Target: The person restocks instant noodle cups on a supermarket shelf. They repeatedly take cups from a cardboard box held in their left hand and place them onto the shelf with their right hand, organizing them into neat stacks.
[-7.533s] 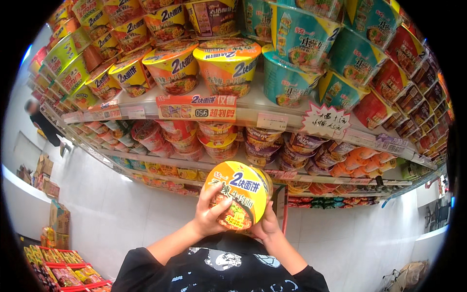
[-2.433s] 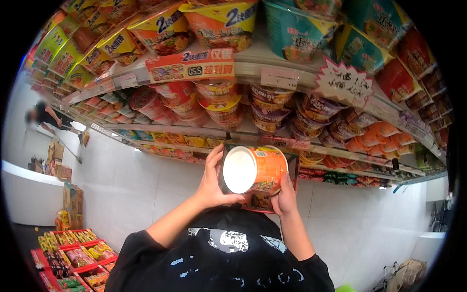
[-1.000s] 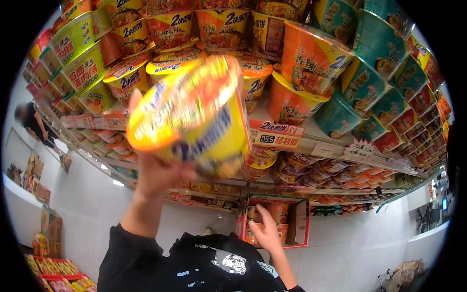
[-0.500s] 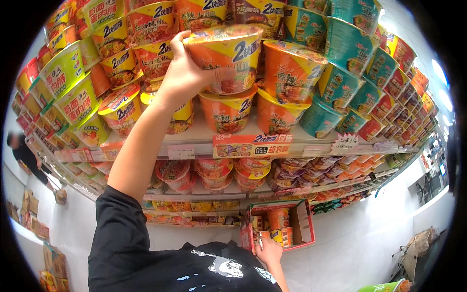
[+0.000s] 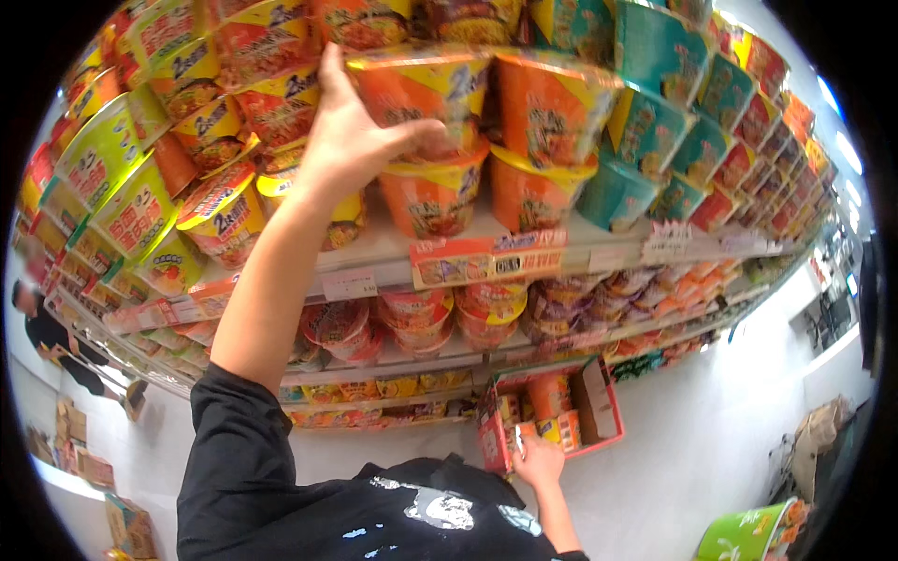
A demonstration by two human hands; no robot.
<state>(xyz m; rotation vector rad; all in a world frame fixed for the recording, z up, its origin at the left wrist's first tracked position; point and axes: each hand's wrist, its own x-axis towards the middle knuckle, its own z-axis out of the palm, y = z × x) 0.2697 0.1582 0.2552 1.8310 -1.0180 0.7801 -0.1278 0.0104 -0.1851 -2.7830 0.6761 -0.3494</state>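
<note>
orange cup (image 5: pixel 426 91) has risen onto lower cup (image 5: pixel 432 198), left grip (image 5: pixel 352 142) clasping it; right grip (image 5: pixel 540 460) (blurry) unclear.

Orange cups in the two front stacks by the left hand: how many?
4: upper cup in the left hand, lower cup beneath it, then top cup and bottom cup in the stack to the right. More may be hidden behind.
</note>
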